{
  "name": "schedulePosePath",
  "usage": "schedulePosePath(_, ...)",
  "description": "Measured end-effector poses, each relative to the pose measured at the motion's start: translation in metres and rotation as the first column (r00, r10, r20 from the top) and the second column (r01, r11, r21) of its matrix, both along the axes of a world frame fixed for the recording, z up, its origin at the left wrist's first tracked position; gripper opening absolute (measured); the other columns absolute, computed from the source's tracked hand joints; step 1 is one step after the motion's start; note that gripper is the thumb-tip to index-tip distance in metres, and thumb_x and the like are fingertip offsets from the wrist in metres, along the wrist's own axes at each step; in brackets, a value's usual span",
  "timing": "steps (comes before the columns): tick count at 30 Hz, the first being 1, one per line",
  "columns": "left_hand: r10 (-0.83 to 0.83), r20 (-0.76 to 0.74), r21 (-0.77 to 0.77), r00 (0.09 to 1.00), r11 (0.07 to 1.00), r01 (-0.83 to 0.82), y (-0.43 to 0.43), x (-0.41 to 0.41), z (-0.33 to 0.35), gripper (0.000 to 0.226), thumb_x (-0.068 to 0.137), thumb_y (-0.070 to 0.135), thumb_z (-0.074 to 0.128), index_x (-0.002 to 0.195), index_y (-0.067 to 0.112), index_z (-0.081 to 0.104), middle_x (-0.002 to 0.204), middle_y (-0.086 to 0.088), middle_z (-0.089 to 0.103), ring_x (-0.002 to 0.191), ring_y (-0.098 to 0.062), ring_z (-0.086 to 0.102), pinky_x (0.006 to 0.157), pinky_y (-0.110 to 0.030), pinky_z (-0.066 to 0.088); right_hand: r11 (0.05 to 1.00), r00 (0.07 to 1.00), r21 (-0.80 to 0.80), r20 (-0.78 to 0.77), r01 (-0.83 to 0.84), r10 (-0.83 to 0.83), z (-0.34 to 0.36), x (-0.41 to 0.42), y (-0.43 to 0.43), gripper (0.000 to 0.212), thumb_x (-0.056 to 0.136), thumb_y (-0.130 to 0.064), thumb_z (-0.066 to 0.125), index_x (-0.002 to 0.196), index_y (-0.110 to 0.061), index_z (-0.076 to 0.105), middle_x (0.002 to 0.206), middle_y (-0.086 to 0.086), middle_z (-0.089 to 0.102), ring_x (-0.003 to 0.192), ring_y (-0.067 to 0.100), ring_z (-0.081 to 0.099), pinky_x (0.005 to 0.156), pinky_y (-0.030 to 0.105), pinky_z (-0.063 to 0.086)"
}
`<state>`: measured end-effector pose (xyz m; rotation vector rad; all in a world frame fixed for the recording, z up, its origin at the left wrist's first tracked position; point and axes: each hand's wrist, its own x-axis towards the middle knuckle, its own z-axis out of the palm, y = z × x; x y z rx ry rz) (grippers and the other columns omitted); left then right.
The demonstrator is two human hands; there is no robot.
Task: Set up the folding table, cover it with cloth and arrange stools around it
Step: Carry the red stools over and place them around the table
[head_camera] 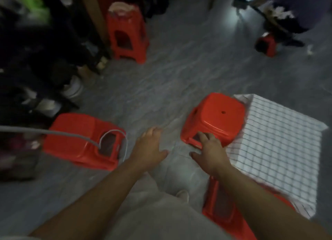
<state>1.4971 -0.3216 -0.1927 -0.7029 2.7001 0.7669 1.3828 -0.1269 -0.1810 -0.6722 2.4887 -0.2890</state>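
The grey floor (pixel 179 68) bears several red stools (pixel 218 116), a checked-cloth table (pixel 283 140) and shoes (pixel 71 88) at left.

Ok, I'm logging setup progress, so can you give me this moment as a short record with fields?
cloth: checked, spread flat, edges hanging
near stool: red, against the cloth's corner
right hand: fingers at the near stool's side opening; grip unclear
left hand: open over the floor, holding nothing
left stool: red, grey cable passes over it
far stool: red, something pale on top
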Motion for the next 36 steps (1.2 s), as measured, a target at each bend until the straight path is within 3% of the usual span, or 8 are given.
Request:
schedulePosePath(6, 0.289, 0.024, 0.037, 0.957, 0.956, -0.29, -0.104, 0.076, -0.016, 0.093, 0.068, 0.052, 0.061, 0.151, 0.018, 0.041, 0.156, -0.012, 0.037, 0.143, -0.031, 0.038, 0.118, -0.044, 0.032, 0.956, 0.957, 0.044, 0.036, -0.289, 0.288, -0.008, 0.025, -0.145, 0.085, 0.088, -0.047, 0.07, 0.156, -0.018, 0.027, 0.156, 0.012, 0.033, 0.137, 0.034, 0.037, 0.11, 0.045, 0.04)
schedulePosePath(10, 0.423, 0.015, 0.053, 0.906, 0.905, -0.423, -0.169, 0.119, -0.031, 0.097, 0.063, 0.057, 0.053, 0.151, 0.016, 0.042, 0.154, -0.013, 0.038, 0.14, -0.033, 0.04, 0.114, -0.043, 0.036, 0.884, 0.887, 0.068, 0.062, -0.462, 0.458, -0.014, 0.052, -0.24, 0.086, 0.091, -0.047, 0.067, 0.158, -0.019, 0.022, 0.158, 0.012, 0.031, 0.141, 0.032, 0.035, 0.113, 0.042, 0.038)
schedulePosePath(14, 0.54, 0.021, 0.055, 0.841, 0.84, -0.54, -0.218, 0.147, -0.026, 0.085, 0.075, 0.041, 0.074, 0.15, 0.017, 0.042, 0.155, -0.011, 0.037, 0.14, -0.032, 0.04, 0.115, -0.042, 0.035, 0.797, 0.801, 0.083, 0.05, -0.598, 0.596, -0.011, 0.078, -0.317, 0.084, 0.092, -0.048, 0.064, 0.158, -0.02, 0.02, 0.16, 0.01, 0.028, 0.143, 0.03, 0.033, 0.114, 0.041, 0.038)
schedulePosePath(20, 0.689, 0.038, 0.05, 0.724, 0.722, -0.69, -0.27, 0.178, -0.04, 0.086, 0.078, 0.039, 0.077, 0.152, 0.017, 0.039, 0.156, -0.015, 0.034, 0.14, -0.035, 0.038, 0.114, -0.043, 0.035, 0.63, 0.641, 0.153, 0.039, -0.762, 0.766, -0.014, 0.098, -0.414, 0.084, 0.093, -0.045, 0.064, 0.159, -0.02, 0.018, 0.161, 0.012, 0.024, 0.145, 0.033, 0.028, 0.115, 0.047, 0.036)
schedulePosePath(29, 0.836, 0.153, -0.049, 0.527, 0.539, -0.841, -0.333, 0.189, -0.094, 0.081, 0.083, 0.045, 0.07, 0.152, 0.02, 0.034, 0.157, -0.012, 0.03, 0.145, -0.031, 0.029, 0.115, -0.05, 0.032, 0.362, 0.379, 0.209, 0.049, -0.909, 0.924, -0.078, 0.102, -0.545, 0.072, 0.089, -0.039, 0.063, 0.151, -0.016, 0.033, 0.146, 0.012, 0.042, 0.129, 0.033, 0.044, 0.104, 0.044, 0.045)
schedulePosePath(33, 0.91, 0.219, -0.072, 0.353, 0.376, -0.924, -0.368, 0.173, -0.141, 0.08, 0.082, 0.046, 0.069, 0.151, 0.022, 0.035, 0.16, -0.01, 0.026, 0.15, -0.031, 0.019, 0.115, -0.055, 0.031, 0.245, 0.264, 0.224, 0.06, -0.943, 0.963, -0.139, 0.102, -0.603, 0.072, 0.083, -0.049, 0.046, 0.148, -0.017, 0.035, 0.141, 0.011, 0.046, 0.125, 0.032, 0.047, 0.1, 0.047, 0.048)
schedulePosePath(36, 0.929, 0.264, -0.09, 0.26, 0.292, -0.952, -0.395, 0.166, -0.185, 0.08, 0.086, 0.048, 0.066, 0.153, 0.023, 0.029, 0.163, -0.008, 0.019, 0.153, -0.032, 0.012, 0.116, -0.059, 0.028, 0.225, 0.25, 0.241, 0.082, -0.944, 0.965, -0.178, 0.106, -0.644, 0.076, 0.089, -0.041, 0.064, 0.152, -0.016, 0.03, 0.146, 0.013, 0.041, 0.131, 0.034, 0.043, 0.102, 0.048, 0.048)
